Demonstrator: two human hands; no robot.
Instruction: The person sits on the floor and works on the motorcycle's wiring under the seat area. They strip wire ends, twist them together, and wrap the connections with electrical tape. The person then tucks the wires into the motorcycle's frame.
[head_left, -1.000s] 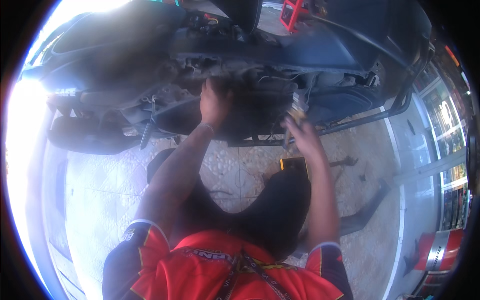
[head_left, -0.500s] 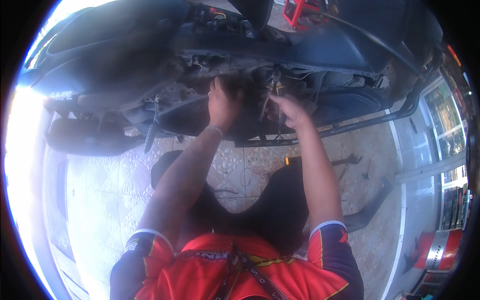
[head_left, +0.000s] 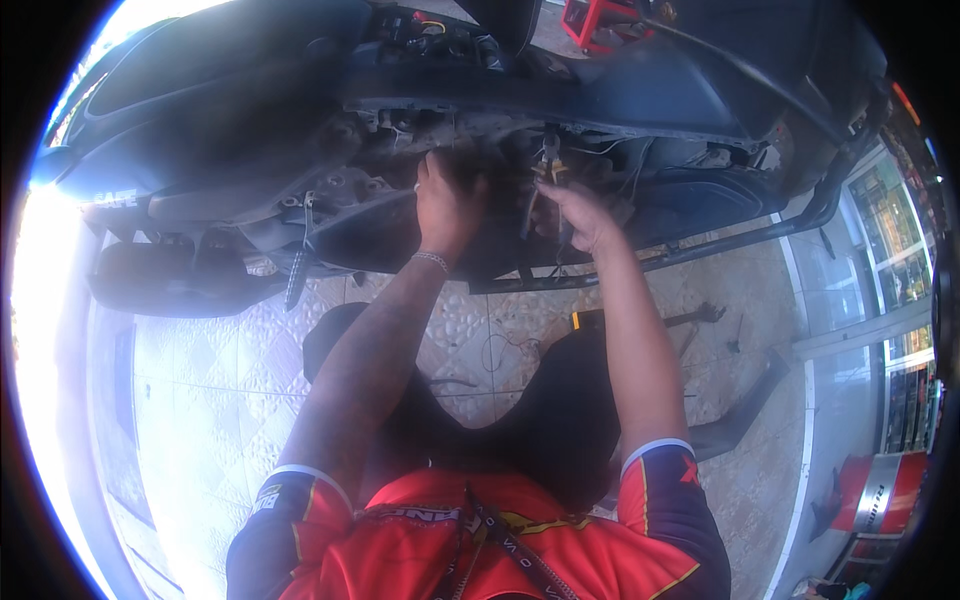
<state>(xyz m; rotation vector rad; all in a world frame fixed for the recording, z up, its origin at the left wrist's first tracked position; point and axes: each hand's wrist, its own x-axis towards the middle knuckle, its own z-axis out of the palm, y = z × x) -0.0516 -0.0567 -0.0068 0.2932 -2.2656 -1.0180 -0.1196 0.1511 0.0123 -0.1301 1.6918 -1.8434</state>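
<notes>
A dark scooter point(head_left: 210, 100) stretches across the upper part of the head view, with its lower side opened and inner parts exposed. My right hand point(head_left: 580, 215) is closed around the handles of a pair of pliers point(head_left: 550, 160), whose jaws point up toward thin wires point(head_left: 598, 150) along the body's edge. To its left, my left hand point(head_left: 447, 208) reaches into the dark opening with its fingers bent. Shadow hides those fingertips and whatever lies between them. Below both hands runs the scooter's dark lower panel point(head_left: 375, 240).
A lever point(head_left: 298, 255) hangs from the scooter at left, and a tubular side bar point(head_left: 700, 245) runs along its right. A long dark tool point(head_left: 695, 316) and thin wire point(head_left: 490, 350) lie on the tiled floor point(head_left: 460, 330). A red metal frame point(head_left: 590, 28) stands behind the scooter.
The hands and pliers stay nearly in place; the right hand and pliers show only a very slight shift. The view has moved a little.
</notes>
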